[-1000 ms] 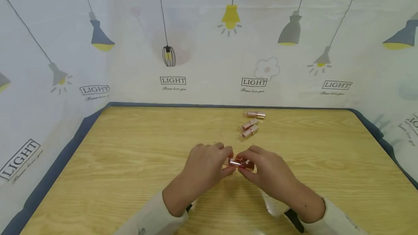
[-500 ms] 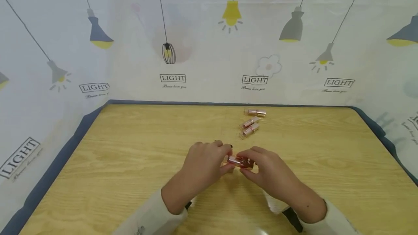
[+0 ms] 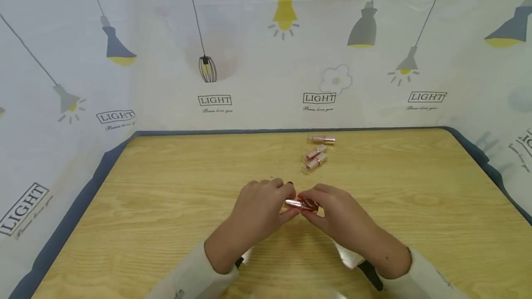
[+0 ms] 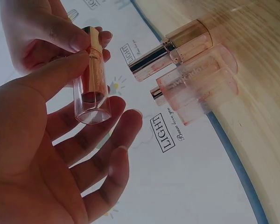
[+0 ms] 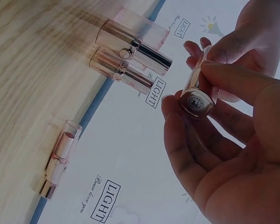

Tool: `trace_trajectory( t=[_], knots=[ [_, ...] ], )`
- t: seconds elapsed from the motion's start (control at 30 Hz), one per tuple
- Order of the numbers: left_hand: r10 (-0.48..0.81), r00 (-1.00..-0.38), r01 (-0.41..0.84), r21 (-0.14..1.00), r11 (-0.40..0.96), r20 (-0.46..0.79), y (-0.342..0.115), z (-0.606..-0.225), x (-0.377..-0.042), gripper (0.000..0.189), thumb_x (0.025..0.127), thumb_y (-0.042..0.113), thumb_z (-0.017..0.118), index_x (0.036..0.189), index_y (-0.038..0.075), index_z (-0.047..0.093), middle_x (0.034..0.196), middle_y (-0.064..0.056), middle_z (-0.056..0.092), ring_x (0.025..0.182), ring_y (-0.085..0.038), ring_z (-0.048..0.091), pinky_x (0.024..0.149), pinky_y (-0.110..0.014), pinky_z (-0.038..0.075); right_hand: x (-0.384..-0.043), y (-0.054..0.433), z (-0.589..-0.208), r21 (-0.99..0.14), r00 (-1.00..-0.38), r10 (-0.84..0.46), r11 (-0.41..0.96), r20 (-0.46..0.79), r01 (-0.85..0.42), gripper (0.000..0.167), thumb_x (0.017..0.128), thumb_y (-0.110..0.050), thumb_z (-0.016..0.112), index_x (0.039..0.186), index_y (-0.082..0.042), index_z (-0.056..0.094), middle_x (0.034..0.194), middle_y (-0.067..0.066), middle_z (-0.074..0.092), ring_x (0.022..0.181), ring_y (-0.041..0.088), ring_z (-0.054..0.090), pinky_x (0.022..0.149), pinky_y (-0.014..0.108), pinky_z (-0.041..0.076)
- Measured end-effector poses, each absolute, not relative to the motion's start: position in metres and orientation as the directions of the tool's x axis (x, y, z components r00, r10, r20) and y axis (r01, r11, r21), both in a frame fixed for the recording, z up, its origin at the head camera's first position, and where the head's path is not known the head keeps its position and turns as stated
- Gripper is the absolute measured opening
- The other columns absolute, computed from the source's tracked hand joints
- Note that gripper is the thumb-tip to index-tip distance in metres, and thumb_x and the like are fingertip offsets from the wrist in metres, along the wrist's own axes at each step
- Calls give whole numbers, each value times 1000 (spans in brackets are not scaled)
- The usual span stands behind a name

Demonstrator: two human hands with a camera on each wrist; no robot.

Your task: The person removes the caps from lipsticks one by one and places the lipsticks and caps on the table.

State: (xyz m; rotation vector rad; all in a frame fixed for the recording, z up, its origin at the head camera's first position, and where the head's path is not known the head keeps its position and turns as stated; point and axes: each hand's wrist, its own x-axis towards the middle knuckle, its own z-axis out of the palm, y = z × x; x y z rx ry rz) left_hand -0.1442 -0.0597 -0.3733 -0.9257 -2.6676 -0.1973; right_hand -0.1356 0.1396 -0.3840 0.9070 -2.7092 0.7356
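Note:
In the head view a lipstick (image 3: 294,203) with a shiny rose-gold body lies sideways between my two hands, above the table. My left hand (image 3: 259,206) pinches its left end with thumb and finger. From the right, my right hand (image 3: 345,213) pinches the other end. The left wrist view shows the see-through cap (image 4: 92,112) at the left hand's end, with that hand's other fingers spread loosely. A round printed sticker (image 5: 196,102) on the base faces the right wrist camera.
Beyond the hands, on the wood-grain table (image 3: 166,188), lie three similar lipsticks: a far one (image 3: 322,140), a middle one (image 3: 314,152) and a near one (image 3: 316,162). A wall covering (image 3: 257,59) printed with lamps surrounds the table's back and sides.
Both hands keep their pinch on the lipstick. It has turned slightly, showing more of its shiny side, and shifted a little left in the view. The head view itself has shifted slightly.

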Motion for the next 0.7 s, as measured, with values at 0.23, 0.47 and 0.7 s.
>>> trace_trajectory(
  t=[0.23,0.47,0.7],
  knots=[
    [571,-761,607,30,794,308,-59,-374,-143,29,85,51,75,95,24,73,81,9,69,59,-8,60,52,-21,42,-135,140,-385,-423,-806,-503,686,313,-592,24,81,-9,83,103,-9,75,87,-6,68,76,4,61,66,21,53],
    [563,-775,597,40,801,286,-61,-373,-143,30,85,52,75,96,24,74,83,8,70,58,-7,58,52,-21,41,-134,139,-383,-439,-824,-489,698,285,-566,24,81,-9,83,103,-9,75,88,-5,69,78,5,64,67,22,55],
    [574,-777,603,43,797,261,-60,-372,-144,28,84,51,75,91,24,74,78,10,67,57,-6,54,52,-21,38,-135,139,-382,-433,-859,-468,743,208,-510,18,81,-14,83,97,-13,75,87,-8,68,78,6,64,67,20,52]
  ],
)
